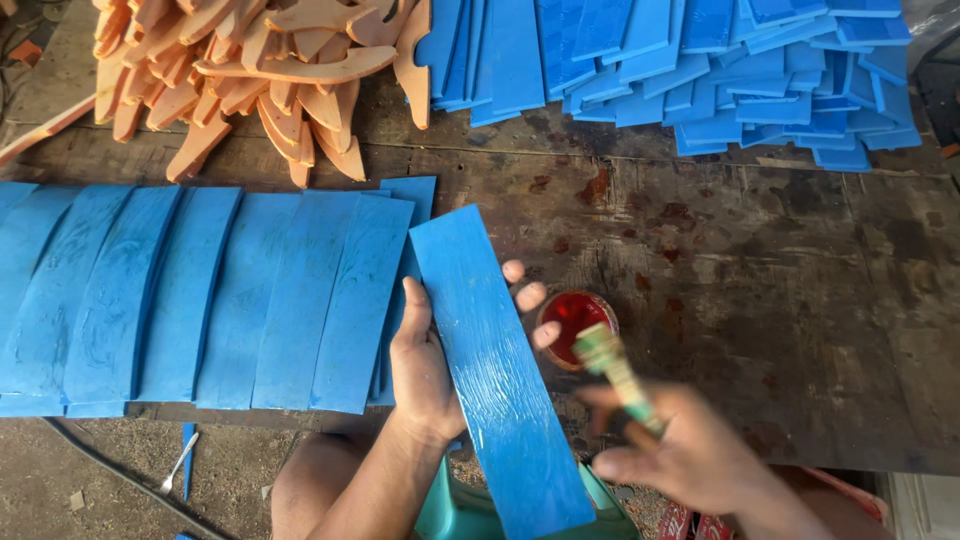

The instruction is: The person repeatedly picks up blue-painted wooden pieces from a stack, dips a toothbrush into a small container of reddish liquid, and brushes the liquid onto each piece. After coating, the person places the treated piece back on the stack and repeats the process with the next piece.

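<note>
A long blue board point(495, 370) lay tilted over the table edge. The left hand point(425, 370) gripped it from underneath. The right hand point(690, 450) was closed around a brush point(615, 370), near a small cup of red paint point(575, 322). More blue boards point(200, 295) lay in a row beside it.

No sleeves are being worn: both forearms are being left bare to the edge of the picture. Neither rings nor a watch are being shown on the left hand point(425, 375) or the blurred right hand point(690, 455). A bare knee point(305, 480) is being shown below.
</note>
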Available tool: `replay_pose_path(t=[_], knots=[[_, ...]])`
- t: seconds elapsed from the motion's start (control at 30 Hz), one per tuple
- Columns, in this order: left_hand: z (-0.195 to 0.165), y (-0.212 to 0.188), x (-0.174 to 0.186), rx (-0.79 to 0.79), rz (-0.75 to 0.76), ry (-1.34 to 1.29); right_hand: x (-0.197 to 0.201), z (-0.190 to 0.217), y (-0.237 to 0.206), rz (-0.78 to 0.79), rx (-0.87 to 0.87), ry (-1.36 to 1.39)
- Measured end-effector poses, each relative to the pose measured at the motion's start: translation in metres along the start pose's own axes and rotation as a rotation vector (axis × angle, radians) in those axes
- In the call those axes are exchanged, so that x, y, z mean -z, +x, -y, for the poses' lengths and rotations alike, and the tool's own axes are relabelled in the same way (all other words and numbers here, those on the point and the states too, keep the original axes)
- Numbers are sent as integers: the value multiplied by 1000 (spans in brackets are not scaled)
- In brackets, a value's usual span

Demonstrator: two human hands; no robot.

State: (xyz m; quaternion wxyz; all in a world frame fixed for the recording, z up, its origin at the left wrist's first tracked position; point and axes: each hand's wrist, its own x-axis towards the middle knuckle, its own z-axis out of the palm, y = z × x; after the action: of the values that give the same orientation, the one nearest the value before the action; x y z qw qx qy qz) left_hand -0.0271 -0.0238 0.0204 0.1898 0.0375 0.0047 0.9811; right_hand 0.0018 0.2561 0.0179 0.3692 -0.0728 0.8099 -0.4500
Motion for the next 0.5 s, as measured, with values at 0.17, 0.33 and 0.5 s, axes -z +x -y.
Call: replay_pose_path(t=[0.17, 0.33, 0.5], knots=[[-8, 2, -10, -106, -53, 105, -36, -16, 10, 200, 53, 526], [-13, 8, -16, -230, -394, 424, -37, -11, 17, 57, 133, 528], [-1, 0, -10, -58, -710, 876, -40, 6, 15, -414, 330, 193]])
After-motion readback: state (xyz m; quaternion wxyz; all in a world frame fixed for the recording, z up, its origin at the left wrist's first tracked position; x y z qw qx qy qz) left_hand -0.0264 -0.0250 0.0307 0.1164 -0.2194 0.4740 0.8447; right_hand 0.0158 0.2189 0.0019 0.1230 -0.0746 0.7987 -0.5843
